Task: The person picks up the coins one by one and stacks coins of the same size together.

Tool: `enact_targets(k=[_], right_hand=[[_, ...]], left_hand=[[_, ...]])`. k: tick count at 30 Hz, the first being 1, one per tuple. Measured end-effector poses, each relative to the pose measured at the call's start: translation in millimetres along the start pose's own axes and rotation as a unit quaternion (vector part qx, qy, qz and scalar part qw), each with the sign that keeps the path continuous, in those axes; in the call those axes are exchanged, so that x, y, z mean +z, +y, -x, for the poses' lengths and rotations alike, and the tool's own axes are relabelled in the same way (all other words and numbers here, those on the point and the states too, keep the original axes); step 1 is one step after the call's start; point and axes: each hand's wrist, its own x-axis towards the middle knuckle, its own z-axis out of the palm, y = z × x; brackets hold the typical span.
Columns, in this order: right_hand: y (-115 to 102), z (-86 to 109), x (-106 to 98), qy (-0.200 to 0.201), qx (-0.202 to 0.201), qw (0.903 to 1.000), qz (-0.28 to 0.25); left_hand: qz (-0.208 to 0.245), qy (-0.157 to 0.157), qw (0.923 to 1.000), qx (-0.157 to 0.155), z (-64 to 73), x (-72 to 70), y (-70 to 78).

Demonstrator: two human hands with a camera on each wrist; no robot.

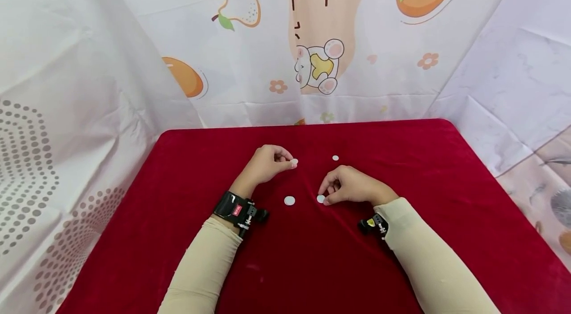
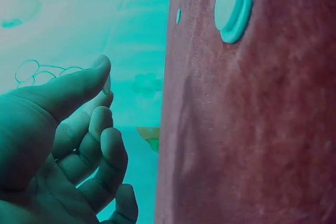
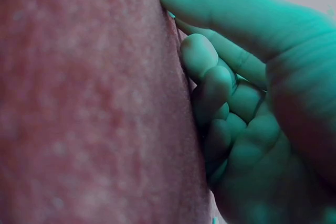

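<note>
My left hand [image 1: 266,163] pinches a small white disc [image 1: 294,161] between thumb and index finger. In the left wrist view that disc [image 2: 108,84] appears edge-on, mostly hidden by the thumb, with the other fingers curled loosely beneath. My right hand [image 1: 352,185] is lower and to the right, its thumb and index finger pinching another white disc [image 1: 320,199] right at the red cloth. The right wrist view mostly hides this disc behind the thumb. Between the forearms lie two white discs [image 1: 289,200], one overlapping the other, as the left wrist view shows.
A smaller white disc [image 1: 335,158] lies on the red cloth [image 1: 214,155], beyond my right hand. The cloth covers the table. Behind the far edge hangs a white printed curtain [image 1: 258,56], with further hanging cloth on both sides.
</note>
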Motion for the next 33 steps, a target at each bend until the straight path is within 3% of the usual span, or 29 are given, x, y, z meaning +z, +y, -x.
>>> enact_targets(k=[12, 24, 33], right_hand=[[0, -1.7, 3, -0.002, 0.006, 1.0, -0.007], [-2, -1.5, 1, -0.004, 0.009, 0.9999, -0.006], [-2, -1.1, 1, -0.004, 0.007, 0.9999, -0.01]], left_hand=[[-0.011, -0.027, 0.9995, 0.015, 13.9, -3.5, 13.3], [-0.035, -0.112, 0.9923, 0.041, 14.3, 5.2, 16.2], [-0.054, -0.135, 0.9874, 0.063, 14.9, 13.7, 21.6]])
